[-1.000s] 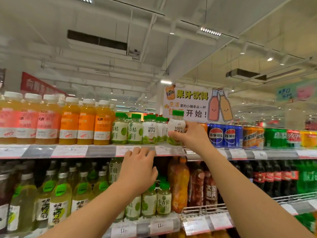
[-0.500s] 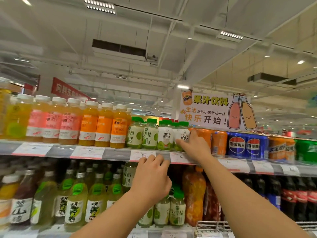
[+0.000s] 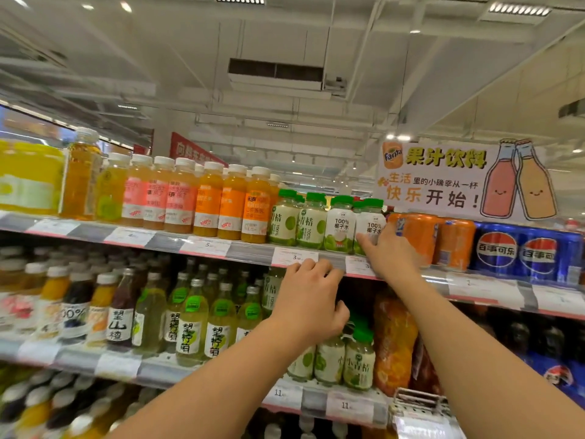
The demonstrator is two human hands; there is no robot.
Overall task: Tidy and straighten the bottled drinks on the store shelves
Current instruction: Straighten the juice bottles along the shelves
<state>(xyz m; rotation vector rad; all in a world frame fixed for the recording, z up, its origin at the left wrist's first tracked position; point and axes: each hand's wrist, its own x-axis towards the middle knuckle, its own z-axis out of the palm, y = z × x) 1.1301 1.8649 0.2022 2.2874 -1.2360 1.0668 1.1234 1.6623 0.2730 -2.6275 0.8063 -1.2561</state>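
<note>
- The right hand (image 3: 391, 253) is raised to the top shelf (image 3: 247, 250). Its fingers curl round the lower part of a white coconut-water bottle (image 3: 370, 226) with a green cap.
- That bottle stands upright at the shelf's front edge. It is the right-most of the green-capped row, just beside a second coconut-water bottle (image 3: 340, 228) on its left and orange cans (image 3: 421, 237) on its right.
- The left hand (image 3: 311, 304) sits lower and nearer, in front of the middle shelf. Its fingertips reach the top shelf's price strip (image 3: 296, 257). The fingers are bent; whether they hold anything cannot be told.
- Small green-capped bottles (image 3: 359, 362) stand on the middle shelf directly below the left hand.
- Orange juice bottles (image 3: 232, 207) line the top shelf to the left; blue cola cans (image 3: 519, 251) stand to the far right.
</note>
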